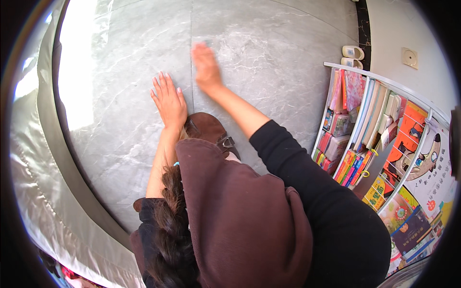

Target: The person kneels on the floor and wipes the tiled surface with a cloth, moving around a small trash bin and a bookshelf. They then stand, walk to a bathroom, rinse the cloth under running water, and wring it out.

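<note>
My left hand (pixel 169 104) is laid palm down on the grey marble-patterned floor (pixel 140 64), its fingers apart and nothing under them that shows. To its right and farther forward, my right hand (pixel 207 68) is blurred over the floor near a tile joint. A small dark patch shows at its fingertips, too blurred to name, and whether the hand holds anything is unclear. Just behind my left hand is a brown shoe (pixel 205 126) with a buckle. Brown cloth (pixel 245 216) covers my lap or knee, and a dark braid hangs beside it.
At the right stands a white metal rack (pixel 392 84) filled with books. Light-coloured slippers (pixel 353 53) lie beyond it by the wall. Shiny pale fabric (pixel 47 151) hangs along the left edge, and bright light falls on the floor beside it.
</note>
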`<action>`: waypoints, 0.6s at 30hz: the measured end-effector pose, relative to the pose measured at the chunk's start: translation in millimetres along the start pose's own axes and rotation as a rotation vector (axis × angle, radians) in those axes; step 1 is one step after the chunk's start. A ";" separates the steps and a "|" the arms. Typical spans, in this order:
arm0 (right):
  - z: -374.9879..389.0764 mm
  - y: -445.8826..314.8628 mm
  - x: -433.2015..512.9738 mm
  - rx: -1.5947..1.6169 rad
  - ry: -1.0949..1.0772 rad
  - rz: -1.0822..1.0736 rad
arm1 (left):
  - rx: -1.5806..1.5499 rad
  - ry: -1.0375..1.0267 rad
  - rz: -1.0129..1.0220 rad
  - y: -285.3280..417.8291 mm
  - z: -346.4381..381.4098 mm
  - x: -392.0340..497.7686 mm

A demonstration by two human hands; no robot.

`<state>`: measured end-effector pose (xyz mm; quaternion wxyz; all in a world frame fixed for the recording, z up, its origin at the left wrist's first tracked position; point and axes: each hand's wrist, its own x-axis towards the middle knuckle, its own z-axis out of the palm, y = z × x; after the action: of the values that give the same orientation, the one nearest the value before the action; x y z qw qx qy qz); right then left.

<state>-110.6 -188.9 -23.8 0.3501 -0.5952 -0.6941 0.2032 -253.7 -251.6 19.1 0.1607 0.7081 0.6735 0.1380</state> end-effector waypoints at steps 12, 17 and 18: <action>-177.1 143.3 -45.8 -0.328 0.371 0.364 | 0.093 0.038 -0.108 -46.3 -34.5 -30.9; -186.4 186.6 -62.3 -0.635 0.290 0.387 | 0.047 0.013 -0.181 -44.7 -17.6 -44.0; -167.9 178.4 -59.7 -0.650 0.265 0.322 | 0.031 0.021 -0.211 -45.9 -15.9 -49.0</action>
<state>136.4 -232.1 -50.2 0.1937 -0.7975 -0.5689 -0.0536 -304.7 -298.1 15.6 0.1563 0.6341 0.7481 0.1175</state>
